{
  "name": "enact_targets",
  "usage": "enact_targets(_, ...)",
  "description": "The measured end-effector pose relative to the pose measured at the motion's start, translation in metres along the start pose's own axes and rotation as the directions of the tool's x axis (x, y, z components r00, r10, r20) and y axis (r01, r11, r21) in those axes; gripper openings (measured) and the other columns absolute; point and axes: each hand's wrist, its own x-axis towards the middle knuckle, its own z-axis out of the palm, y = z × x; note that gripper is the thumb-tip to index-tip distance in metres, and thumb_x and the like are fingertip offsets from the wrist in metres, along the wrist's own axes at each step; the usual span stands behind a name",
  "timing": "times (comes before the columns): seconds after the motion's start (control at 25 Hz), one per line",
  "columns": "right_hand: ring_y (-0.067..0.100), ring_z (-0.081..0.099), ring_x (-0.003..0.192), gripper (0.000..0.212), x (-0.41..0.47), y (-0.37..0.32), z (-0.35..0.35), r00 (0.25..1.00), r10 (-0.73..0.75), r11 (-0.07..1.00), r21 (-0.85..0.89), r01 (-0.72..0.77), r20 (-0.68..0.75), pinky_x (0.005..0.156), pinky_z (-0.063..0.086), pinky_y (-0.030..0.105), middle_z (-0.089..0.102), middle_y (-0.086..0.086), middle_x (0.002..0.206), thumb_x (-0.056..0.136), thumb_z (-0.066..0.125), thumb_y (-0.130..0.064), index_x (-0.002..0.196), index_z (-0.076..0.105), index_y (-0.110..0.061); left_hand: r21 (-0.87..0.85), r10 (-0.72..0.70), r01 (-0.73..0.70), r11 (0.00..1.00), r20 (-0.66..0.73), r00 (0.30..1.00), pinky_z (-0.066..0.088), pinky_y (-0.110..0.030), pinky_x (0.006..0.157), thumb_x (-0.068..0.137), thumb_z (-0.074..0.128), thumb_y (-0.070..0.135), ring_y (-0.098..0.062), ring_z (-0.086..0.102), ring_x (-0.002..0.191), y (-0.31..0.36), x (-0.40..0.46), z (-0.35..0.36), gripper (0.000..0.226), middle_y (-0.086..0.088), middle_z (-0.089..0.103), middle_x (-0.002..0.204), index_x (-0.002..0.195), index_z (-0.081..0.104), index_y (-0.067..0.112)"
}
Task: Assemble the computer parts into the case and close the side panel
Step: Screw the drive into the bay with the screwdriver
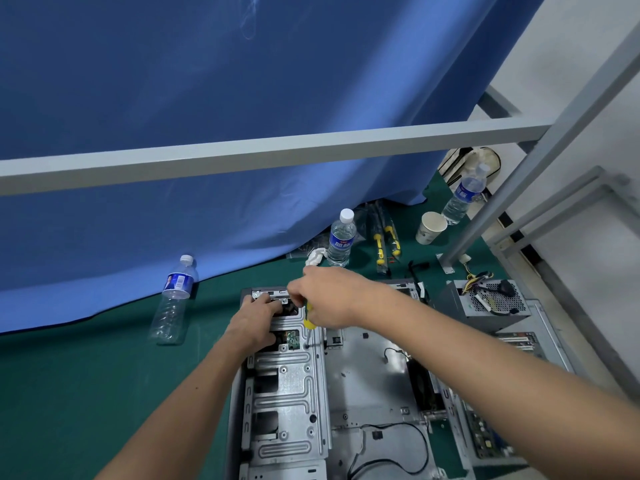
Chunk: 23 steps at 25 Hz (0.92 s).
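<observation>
My right hand [323,296] has its fingers curled round the yellow-handled screwdriver [308,322], tip down on the drive cage [287,372] of the open case [374,386]. My left hand [258,318], just left of it, presses fingers into the cage's far end; their curl I cannot tell. Beyond my fingers stand three water bottles [342,242]; their blue labels are too blurred to read. Right of my fingers sits the power supply [491,303]. Green mat [86,393] lies open leftward.

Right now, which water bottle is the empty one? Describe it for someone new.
Start at the open computer case on the green mat. Look left of it, toward the blue curtain. The empty bottle stands alone there, clear to the bottom; the other two bottles sit farther right.
</observation>
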Motion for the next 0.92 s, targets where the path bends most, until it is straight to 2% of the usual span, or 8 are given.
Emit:
enact_targets(0.16, 0.031, 0.064, 0.097, 0.029, 0.002, -0.013, 0.014, 0.986, 0.036, 0.959, -0.271, -0.080, -0.162, 0.065, 0.036, 0.031, 0.067, 0.009, 0.105, 0.101, 0.046, -0.035, 0.109, 0.063, -0.014, 0.014, 0.053, -0.053, 0.999, 0.002, 0.999, 0.043, -0.037, 0.092, 0.081, 0.066, 0.024, -0.023, 0.035, 0.102, -0.007, 0.000, 0.000, 0.059, 0.000, 0.042, 0.122, 0.136, 0.046, 0.028)
enact_targets(0.32, 0.027, 0.049, 0.067, 0.030, -0.002, -0.009, 0.007, 1.000, -0.002, 1.000, 0.006, 0.002, 0.018, 0.055, 0.030, 0.031, 0.038, 0.009, 0.106, 0.091, 0.053, -0.017, 0.121, 0.049, -0.017, 0.023, 0.084, -0.084, 0.996, 0.016, 0.996, 0.039, -0.042, 0.102, 0.081, 0.064, 0.024, -0.026, 0.036, 0.108, -0.009, 0.000, 0.001, 0.063, 0.000, 0.040, 0.134, 0.140, 0.043, 0.029)
enact_targets(0.44, 0.031, 0.055, 0.077, 0.027, -0.004, -0.010, 0.009, 0.994, -0.057, 0.988, -0.149, 0.042, -0.096, 0.058, 0.030, 0.032, 0.047, 0.008, 0.097, 0.093, 0.052, -0.014, 0.119, 0.054, -0.019, 0.024, 0.088, -0.088, 0.996, 0.012, 0.996, 0.040, -0.040, 0.100, 0.081, 0.064, 0.024, -0.027, 0.035, 0.108, -0.010, -0.001, 0.001, 0.063, 0.000, 0.039, 0.135, 0.140, 0.044, 0.027)
enact_targets(0.56, 0.029, 0.066, 0.094, 0.024, -0.003, -0.016, 0.020, 0.975, 0.003, 0.951, -0.301, -0.071, -0.220, 0.061, 0.035, 0.032, 0.067, 0.006, 0.103, 0.102, 0.044, -0.031, 0.111, 0.060, -0.015, 0.010, 0.081, -0.081, 0.997, -0.012, 0.997, 0.041, -0.034, 0.089, 0.080, 0.064, 0.025, -0.021, 0.031, 0.098, -0.009, -0.001, 0.001, 0.057, 0.001, 0.041, 0.122, 0.135, 0.046, 0.025)
enact_targets(0.64, 0.032, 0.063, 0.093, 0.029, -0.003, -0.013, 0.020, 0.987, 0.064, 0.974, -0.209, -0.094, -0.145, 0.062, 0.036, 0.031, 0.059, 0.010, 0.110, 0.101, 0.045, -0.036, 0.116, 0.055, -0.014, 0.011, 0.074, -0.074, 0.997, -0.020, 0.997, 0.042, -0.034, 0.088, 0.081, 0.065, 0.026, -0.020, 0.030, 0.097, -0.008, -0.002, 0.002, 0.056, 0.000, 0.041, 0.121, 0.134, 0.046, 0.025)
enact_targets(0.76, 0.028, 0.050, 0.067, 0.032, -0.005, -0.002, 0.008, 1.000, 0.018, 1.000, -0.013, -0.018, -0.007, 0.050, 0.026, 0.031, 0.033, 0.007, 0.104, 0.089, 0.055, -0.017, 0.120, 0.046, -0.018, 0.003, 0.064, -0.064, 0.998, -0.025, 0.998, 0.043, -0.036, 0.092, 0.081, 0.065, 0.027, -0.021, 0.029, 0.099, -0.008, -0.002, 0.002, 0.059, 0.000, 0.041, 0.127, 0.137, 0.045, 0.027)
enact_targets(0.84, 0.029, 0.052, 0.068, 0.029, -0.006, -0.004, 0.009, 0.996, -0.034, 0.992, -0.124, 0.024, -0.079, 0.050, 0.023, 0.031, 0.038, 0.007, 0.098, 0.089, 0.053, -0.010, 0.116, 0.052, -0.018, -0.003, 0.062, -0.062, 0.998, -0.026, 0.998, 0.043, -0.037, 0.093, 0.081, 0.065, 0.026, -0.022, 0.030, 0.100, -0.006, -0.003, 0.002, 0.061, -0.001, 0.041, 0.129, 0.139, 0.044, 0.027)
enact_targets(0.92, 0.033, 0.060, 0.080, 0.015, -0.006, -0.011, 0.015, 0.981, -0.028, 0.970, -0.241, -0.019, -0.191, 0.052, 0.024, 0.030, 0.054, 0.009, 0.095, 0.096, 0.050, -0.019, 0.109, 0.056, -0.015, 0.002, 0.061, -0.061, 0.998, -0.027, 0.998, 0.043, -0.037, 0.093, 0.081, 0.064, 0.026, -0.023, 0.031, 0.102, -0.006, -0.003, 0.002, 0.060, -0.001, 0.041, 0.126, 0.138, 0.044, 0.026)
